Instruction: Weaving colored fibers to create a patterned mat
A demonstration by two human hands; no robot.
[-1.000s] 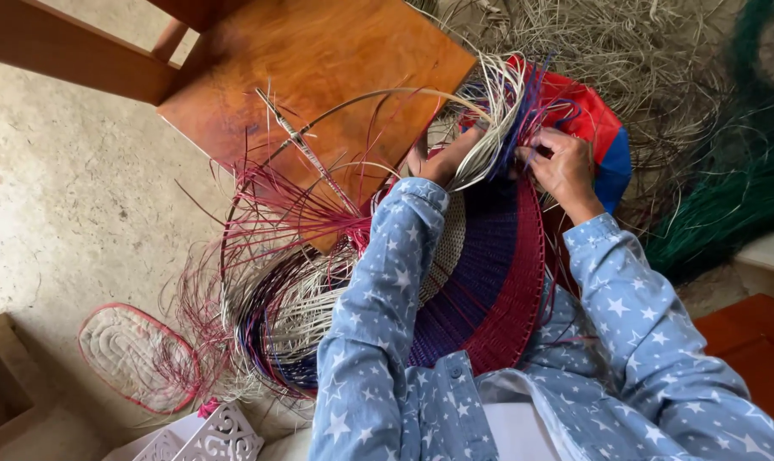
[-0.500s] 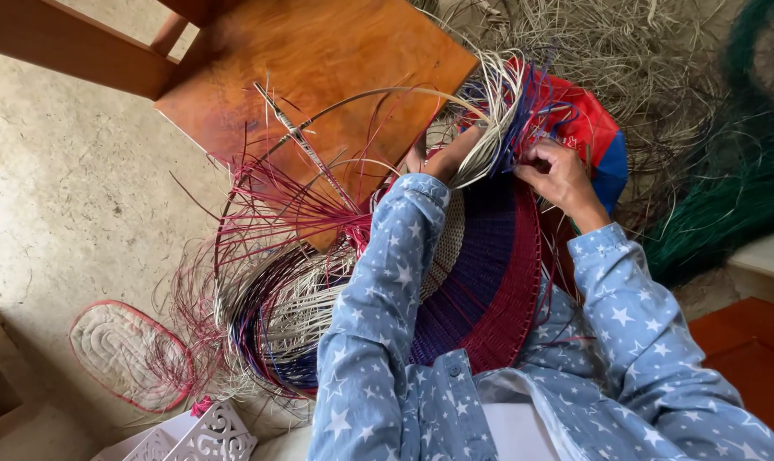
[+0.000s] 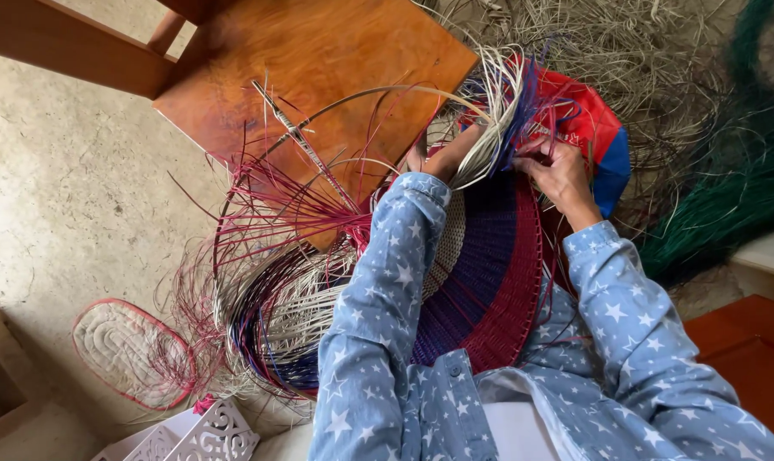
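Pale straw strands (image 3: 489,128) pinched by left hand (image 3: 442,158); right hand (image 3: 558,171) grip seemingly closed on them.

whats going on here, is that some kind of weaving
Yes. A person in a blue star-print shirt is weaving a large round piece in bands of cream, dark blue and red, held against their lap. The left hand grips a bundle of pale strands at the top edge, while the right hand works red and blue strands beside it. Loose strands fan out to the left over a wooden board. A small oval woven piece lies on the floor.
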